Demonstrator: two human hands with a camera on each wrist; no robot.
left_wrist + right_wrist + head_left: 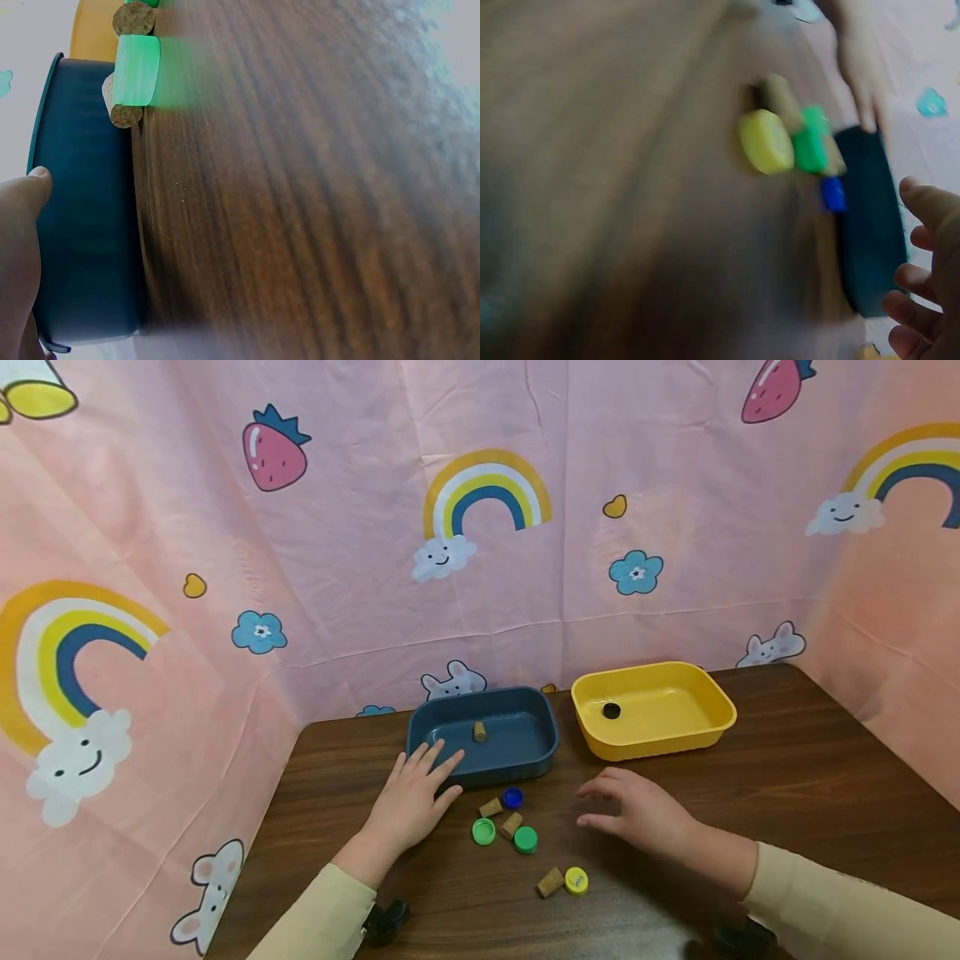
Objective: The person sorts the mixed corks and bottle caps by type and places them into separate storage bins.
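Observation:
My left hand, fingers spread, lies at the near left rim of the dark blue tray, its fingertips reaching over the edge. One cork sits inside that tray. My right hand hovers over the table in front of the yellow tray, fingers loosely bent and holding nothing. Between the hands lie a blue bottle cap, a light green cap, a darker green cap and two corks. Nearer to me, a yellow cap lies beside another cork.
A black cap rests in the yellow tray, right of the blue one. Both trays stand near the back of the brown wooden table. A pink printed cloth hangs behind and along both sides.

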